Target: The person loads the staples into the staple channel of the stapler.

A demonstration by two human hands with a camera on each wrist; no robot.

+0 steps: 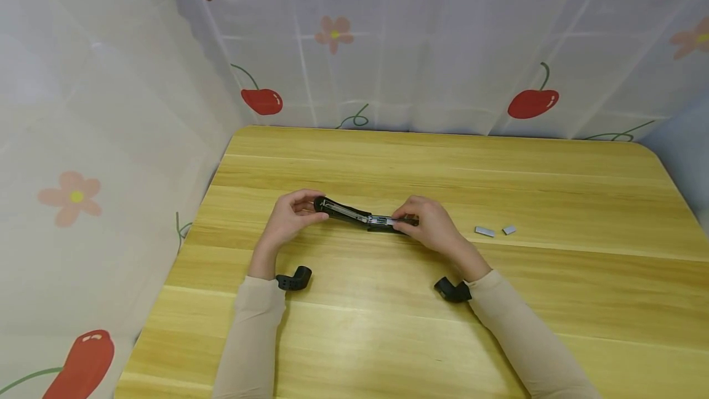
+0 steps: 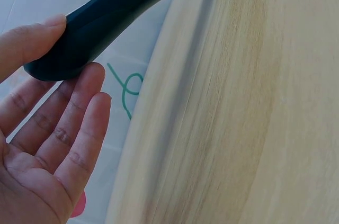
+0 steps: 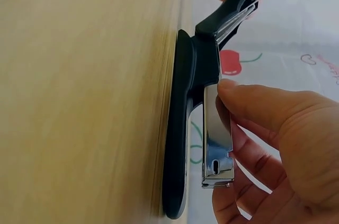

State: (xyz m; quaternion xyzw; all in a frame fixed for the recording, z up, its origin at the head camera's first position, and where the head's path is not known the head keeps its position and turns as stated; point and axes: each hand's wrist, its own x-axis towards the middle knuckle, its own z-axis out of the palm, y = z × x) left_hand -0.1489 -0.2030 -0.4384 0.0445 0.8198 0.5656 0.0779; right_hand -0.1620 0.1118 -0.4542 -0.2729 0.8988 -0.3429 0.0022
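A black stapler (image 1: 342, 209) stands on the table, its top cover swung far back to the left and its metal magazine (image 3: 217, 134) exposed. My left hand (image 1: 290, 217) holds the end of the raised cover (image 2: 122, 9), thumb on one side and fingertips on the other. At the magazine, my right hand (image 1: 429, 221) pinches the metal channel between thumb and fingers, above the black base (image 3: 177, 128). Whether a staple strip lies under the right fingertips cannot be made out. Two grey staple strips, one longer (image 1: 484, 231) and one short (image 1: 509, 230), lie right of that hand.
The wooden table (image 1: 354, 337) ends at a patterned curtain (image 1: 410, 48) behind and on the left. A black camera mount sits at each wrist, the left one (image 1: 295, 278) and the right one (image 1: 452, 290), both low over the table.
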